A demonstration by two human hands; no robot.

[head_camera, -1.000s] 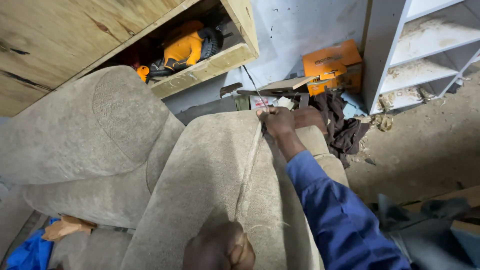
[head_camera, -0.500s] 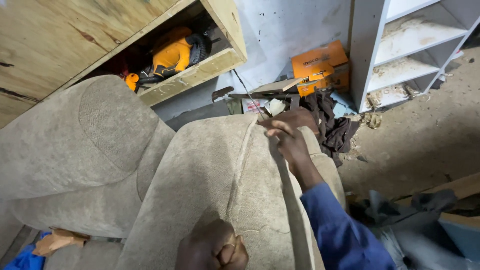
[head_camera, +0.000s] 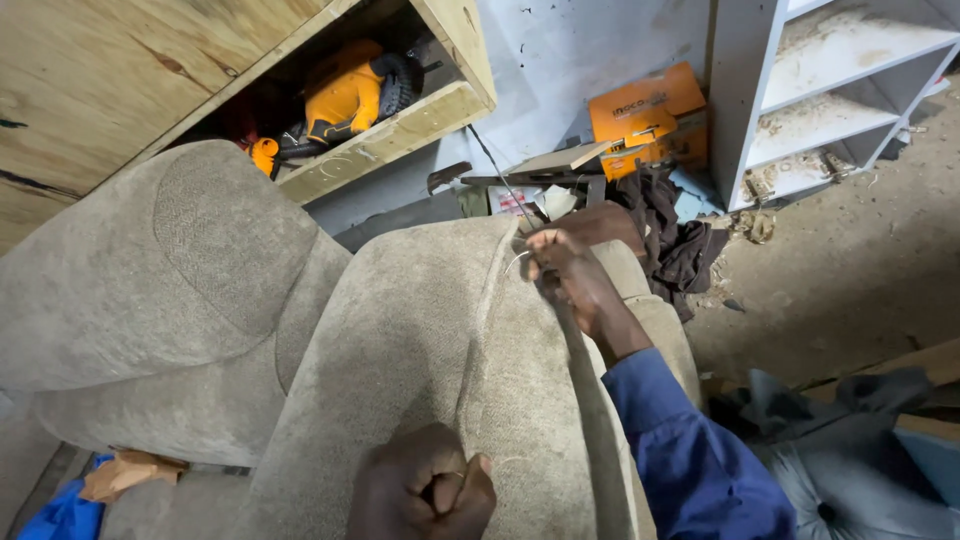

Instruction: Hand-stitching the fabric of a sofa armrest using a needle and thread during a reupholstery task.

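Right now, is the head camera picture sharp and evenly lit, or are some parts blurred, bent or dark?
Head view: soft, even light without glare; right hand and beige cushion sharp; left hand dark at the bottom edge; white shelf unit leans from wide-angle distortion; wooden shelf recess shadowed.

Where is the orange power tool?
In the head view, the orange power tool lies at upper left inside the wooden shelf, above the beige upholstered cushion and left of the orange cardboard box.

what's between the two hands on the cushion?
Head view: only beige cushion fabric, with a raised seam running from the right hand down to the left hand.
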